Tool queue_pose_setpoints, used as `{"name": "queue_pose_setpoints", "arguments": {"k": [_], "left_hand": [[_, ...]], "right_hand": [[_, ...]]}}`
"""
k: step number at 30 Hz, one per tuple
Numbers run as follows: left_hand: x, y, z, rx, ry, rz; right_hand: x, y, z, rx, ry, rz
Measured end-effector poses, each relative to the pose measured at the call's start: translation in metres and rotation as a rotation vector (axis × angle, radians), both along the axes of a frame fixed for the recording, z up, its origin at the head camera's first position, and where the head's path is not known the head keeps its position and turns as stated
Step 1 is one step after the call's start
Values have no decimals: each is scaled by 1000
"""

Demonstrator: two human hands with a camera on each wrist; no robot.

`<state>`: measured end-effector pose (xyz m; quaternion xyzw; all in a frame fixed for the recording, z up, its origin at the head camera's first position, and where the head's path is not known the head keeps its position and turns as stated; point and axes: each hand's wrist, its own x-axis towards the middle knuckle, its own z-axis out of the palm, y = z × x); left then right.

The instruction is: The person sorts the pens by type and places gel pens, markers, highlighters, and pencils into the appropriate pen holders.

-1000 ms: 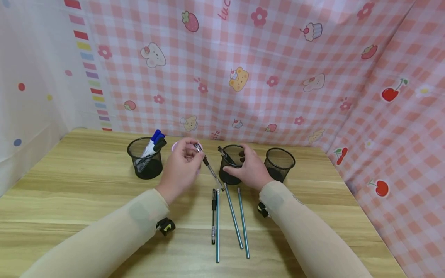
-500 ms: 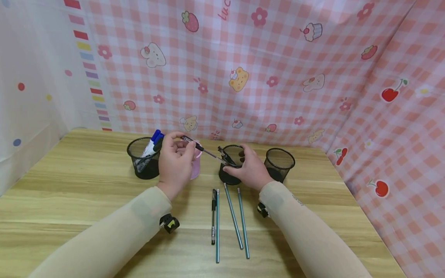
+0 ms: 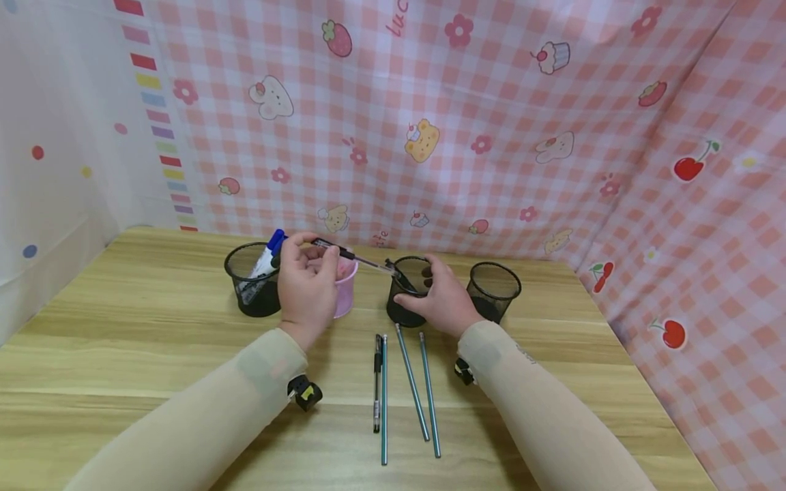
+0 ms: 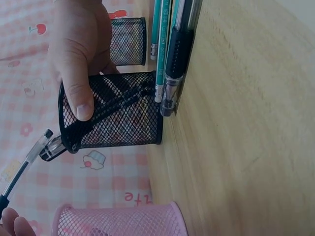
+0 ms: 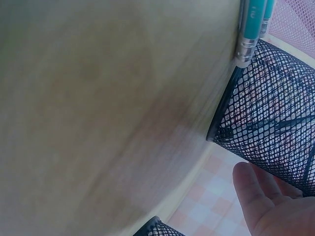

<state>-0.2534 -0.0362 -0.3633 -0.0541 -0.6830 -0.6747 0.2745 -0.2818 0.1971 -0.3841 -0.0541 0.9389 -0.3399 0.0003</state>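
Note:
Between thumb and fingers, my left hand (image 3: 307, 293) pinches a clear gel pen (image 3: 362, 260) with a dark grip. The pen slants down to the right, its lower end at the rim of the black mesh pen cup (image 3: 402, 315); contact is hard to tell. My right hand (image 3: 448, 296) holds that cup by its right side, the thumb lying over the near wall in the left wrist view. Dark pens (image 4: 118, 105) lean inside the cup, their ends above the rim. Behind my left hand stands a pink mesh cup (image 3: 346, 296), partly hidden.
To the left is a black mesh cup (image 3: 260, 303) holding blue- and black-capped markers (image 3: 265, 262). Another black mesh cup (image 3: 507, 303) stands at right. In front lie another gel pen (image 3: 377, 382) and three teal pencils (image 3: 430, 395). A checked cloth (image 3: 393, 102) hangs behind the table.
My left hand has moved left and slightly up. The pen has swung from steep to flatter, its lower end rising from near the pencils to the cup's rim. The right hand stays put.

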Motion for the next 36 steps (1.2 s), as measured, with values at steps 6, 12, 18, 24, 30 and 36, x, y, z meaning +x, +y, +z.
{"name": "queue_pose_setpoints", "arguments": {"k": [6,12,18,24,30,36], "left_hand": [[-1,4,-4,42,-5,-11],[-2,9,-6,57,35,12],[-1,15,-10,50,-21,10],[2,22,-11,21,-60,7],[3,28,-14,-39,-70,11],[2,34,-18,-56,-57,13]], "right_hand": [[0,0,0,1,-4,-2],[-1,0,0,-2,-3,0],[0,0,0,-7,-2,1],[0,-1,0,-3,-7,-3],[-1,-1,-1,6,6,-1],[-2,0,-1,8,9,-1]]}}
